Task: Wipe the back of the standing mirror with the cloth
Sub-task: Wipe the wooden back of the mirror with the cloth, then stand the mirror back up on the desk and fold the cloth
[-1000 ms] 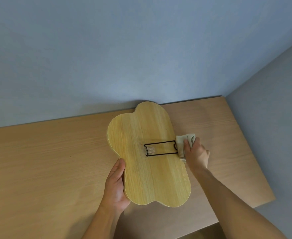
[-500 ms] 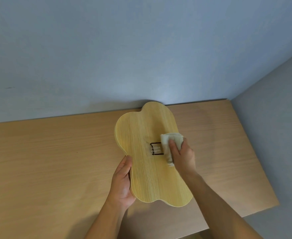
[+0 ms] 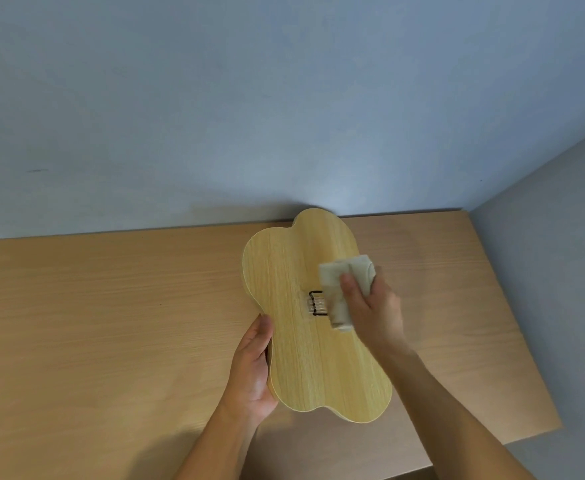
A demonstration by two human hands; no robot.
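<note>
The standing mirror (image 3: 294, 268) shows its cloud-shaped light wooden back, tilted over the table. A black wire stand (image 3: 315, 303) is fixed at the middle of the back, mostly covered by the cloth. My right hand (image 3: 374, 306) presses a folded off-white cloth (image 3: 339, 285) flat against the right middle of the back. My left hand (image 3: 253, 368) grips the mirror's lower left edge, fingers wrapped around the rim. The mirror's glass side is hidden.
The wooden table (image 3: 93, 323) runs to a blue-grey wall (image 3: 215, 116) at the back. Its right edge (image 3: 512, 323) meets a grey side wall, and its front edge drops off at lower right.
My right hand slid the cloth from the mirror's right edge leftward onto the back, over the wire stand, then slightly up. My left hand kept its grip on the lower left edge.
</note>
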